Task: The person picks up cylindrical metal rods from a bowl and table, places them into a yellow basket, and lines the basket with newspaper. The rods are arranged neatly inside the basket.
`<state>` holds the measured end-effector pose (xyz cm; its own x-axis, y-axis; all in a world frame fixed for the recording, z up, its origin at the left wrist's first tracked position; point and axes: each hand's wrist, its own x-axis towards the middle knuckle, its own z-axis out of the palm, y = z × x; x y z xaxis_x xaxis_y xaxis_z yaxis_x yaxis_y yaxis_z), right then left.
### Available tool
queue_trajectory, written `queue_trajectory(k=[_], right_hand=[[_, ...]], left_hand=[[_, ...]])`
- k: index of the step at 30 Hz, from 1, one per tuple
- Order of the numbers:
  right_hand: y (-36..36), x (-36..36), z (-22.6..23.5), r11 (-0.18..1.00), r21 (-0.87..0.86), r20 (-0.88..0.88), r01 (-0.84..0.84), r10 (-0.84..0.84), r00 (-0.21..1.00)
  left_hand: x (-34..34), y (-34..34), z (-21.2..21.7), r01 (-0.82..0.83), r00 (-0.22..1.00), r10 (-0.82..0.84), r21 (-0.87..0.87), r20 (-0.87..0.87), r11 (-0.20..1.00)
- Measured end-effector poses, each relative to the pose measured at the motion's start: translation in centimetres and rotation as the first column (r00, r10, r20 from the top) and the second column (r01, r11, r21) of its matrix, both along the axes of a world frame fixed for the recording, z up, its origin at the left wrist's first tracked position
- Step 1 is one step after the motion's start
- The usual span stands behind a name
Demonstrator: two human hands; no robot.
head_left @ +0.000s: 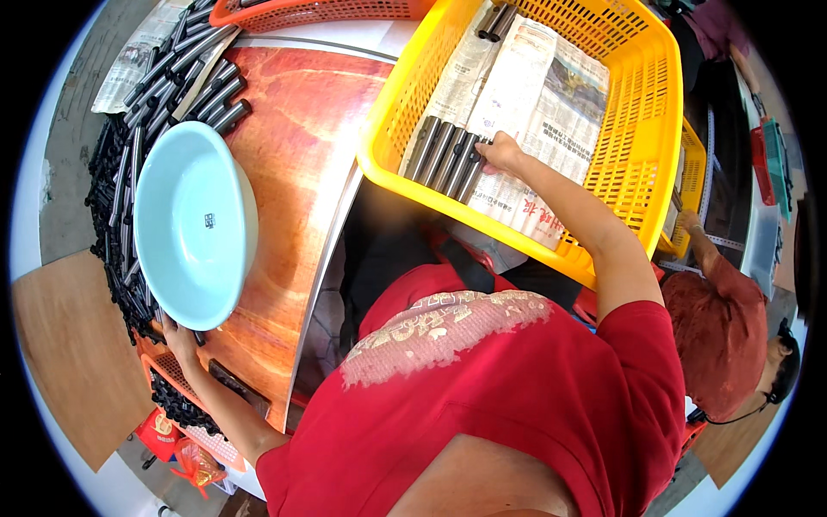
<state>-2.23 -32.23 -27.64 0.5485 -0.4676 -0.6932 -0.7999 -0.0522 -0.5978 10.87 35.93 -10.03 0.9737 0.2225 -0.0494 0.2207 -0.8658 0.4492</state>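
Observation:
My right hand [502,156] is inside a yellow plastic basket [525,244], its fingers closed at the upper end of a dark metal tube [465,175]. That tube lies at the right end of a short row of similar tubes [428,148] on newspaper [541,112]. At the left, my left hand [178,341] reaches to the pile beside the lower rim of a light blue plastic bowl [191,215]. Small black parts [108,250] and tubes lie around its fingertips, which are partly hidden. The bowl has a small dark mark inside and looks otherwise bare.
Many loose metal tubes [185,77] are heaped at the far left of the reddish wooden table [293,112]. An orange basket [327,10] stands at the back; another crate [177,370] with black parts is near my left forearm. A co-worker in dark red [715,336] works at the right.

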Motion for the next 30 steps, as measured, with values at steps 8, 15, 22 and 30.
queue_trajectory(k=[8,15,22,30], right_hand=[[-1.1,-0.2,-1.3,0.7,-0.525,-0.128,-0.483,0.497,0.858],[-2.8,-0.3,-0.7,0.805,-0.362,-0.007,-0.47,0.502,0.865],[-1.6,1.3,8.1,0.587,-0.61,0.038,-0.533,0.693,0.72],[6.3,2.3,22.4,0.766,-0.632,0.556,-0.117,0.554,0.62]], left_hand=[[-0.4,-0.2,-0.4,0.228,0.966,-0.224,-0.014,0.129,0.974],[-0.1,-0.6,-2.4,0.117,0.985,-0.155,0.374,0.073,0.92],[-1.5,0.1,1.4,-0.197,0.796,0.436,-0.503,0.419,0.842],[-5.3,-14.8,12.6,0.28,0.958,0.042,-0.9,0.283,-0.335]])
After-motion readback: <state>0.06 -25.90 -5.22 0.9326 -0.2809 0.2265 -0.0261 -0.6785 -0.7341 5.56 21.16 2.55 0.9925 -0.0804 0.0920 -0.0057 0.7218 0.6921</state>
